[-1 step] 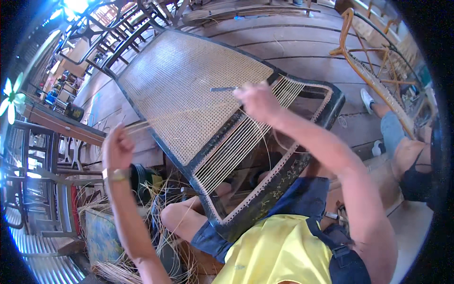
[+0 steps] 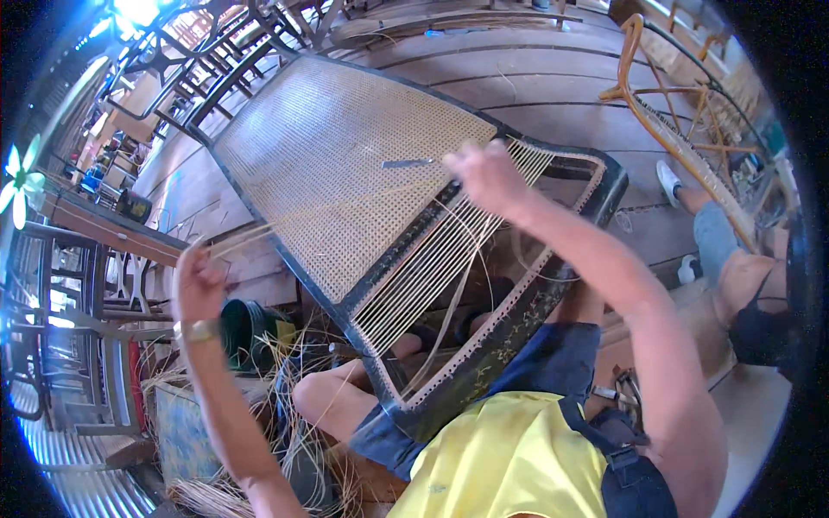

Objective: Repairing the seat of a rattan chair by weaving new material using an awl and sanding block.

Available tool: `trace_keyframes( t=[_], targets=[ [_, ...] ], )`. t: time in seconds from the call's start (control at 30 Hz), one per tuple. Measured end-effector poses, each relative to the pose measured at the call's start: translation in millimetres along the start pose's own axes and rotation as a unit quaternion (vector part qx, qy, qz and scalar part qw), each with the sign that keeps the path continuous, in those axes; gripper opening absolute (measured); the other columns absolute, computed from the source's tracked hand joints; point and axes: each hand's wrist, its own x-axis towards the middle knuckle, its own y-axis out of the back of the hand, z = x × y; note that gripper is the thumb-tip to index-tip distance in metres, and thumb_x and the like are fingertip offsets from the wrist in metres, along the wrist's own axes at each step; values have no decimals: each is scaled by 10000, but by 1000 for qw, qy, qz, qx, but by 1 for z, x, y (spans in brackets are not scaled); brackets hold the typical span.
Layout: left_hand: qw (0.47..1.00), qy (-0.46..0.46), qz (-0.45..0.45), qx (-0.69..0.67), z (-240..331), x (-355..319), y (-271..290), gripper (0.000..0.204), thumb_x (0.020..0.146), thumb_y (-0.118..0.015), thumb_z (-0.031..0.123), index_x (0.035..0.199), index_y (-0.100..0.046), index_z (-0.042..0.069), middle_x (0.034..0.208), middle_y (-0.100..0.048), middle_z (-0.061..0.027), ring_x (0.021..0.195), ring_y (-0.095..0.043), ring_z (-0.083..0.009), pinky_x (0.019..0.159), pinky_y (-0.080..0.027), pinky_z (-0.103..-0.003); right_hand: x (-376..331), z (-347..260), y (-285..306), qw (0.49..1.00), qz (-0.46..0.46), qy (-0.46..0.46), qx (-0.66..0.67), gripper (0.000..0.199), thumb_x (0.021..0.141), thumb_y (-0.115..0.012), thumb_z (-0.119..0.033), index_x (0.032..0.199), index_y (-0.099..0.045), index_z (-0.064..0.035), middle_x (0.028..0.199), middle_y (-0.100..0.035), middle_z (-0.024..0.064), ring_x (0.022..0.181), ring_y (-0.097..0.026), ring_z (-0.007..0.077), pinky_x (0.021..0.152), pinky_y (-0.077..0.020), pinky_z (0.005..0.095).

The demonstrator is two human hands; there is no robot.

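Nothing moved that I see vs earlier | L hand (image 2: 200, 283) fist pinching cane strands (image 2: 250, 238), left | R hand (image 2: 485, 175) holds flat tool (image 2: 408, 162) on chair frame (image 2: 363, 173), centre-far, fingers curled.

A dark chair frame (image 2: 604, 186) with a woven cane panel (image 2: 337, 173) is seen across the middle of the frame. The right hand (image 2: 488, 177) is held at the weave's edge, where a small metal tool (image 2: 408, 162) lies. A cane strand (image 2: 246, 237) is pinched in the left hand (image 2: 200, 285), raised at centre left. Loose cane strips (image 2: 302, 432) are piled at the lower left beside a dark bucket (image 2: 246, 328).
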Motion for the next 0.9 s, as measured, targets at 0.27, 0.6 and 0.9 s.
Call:
trace_keyframes(
  t=[0.27,0.6,0.9],
  targets=[
    [939,-177,273,112,171,-101,259,162,984,-606,209,956,-631,51,630,-448,21,528,-400,-75,469,-386,-263,-86,198,54,947,33,-292,-131,336,796,-532,-30,1121,-605,-74,1027,-612,187,902,-643,393,771,-537,488],
    [587,-194,-24,785,-78,0,-32,543,962,-620,371,1349,-513,5,1334,-574,-219,1244,-540,-355,1054,-416,-430,3,-55,7,997,65,35,37,229,847,-564,-17,1026,-667,-115,785,-597,102,753,-657,237,631,-571,378],
    [734,-82,-153,656,-149,-58,-79,172,966,-592,162,876,-613,16,598,-570,-123,524,-554,-219,520,-444,-355,-13,-62,-15,990,3,79,116,257,807,-586,-39,1044,-647,-114,810,-568,108,708,-648,265,580,-562,401]
  ],
)
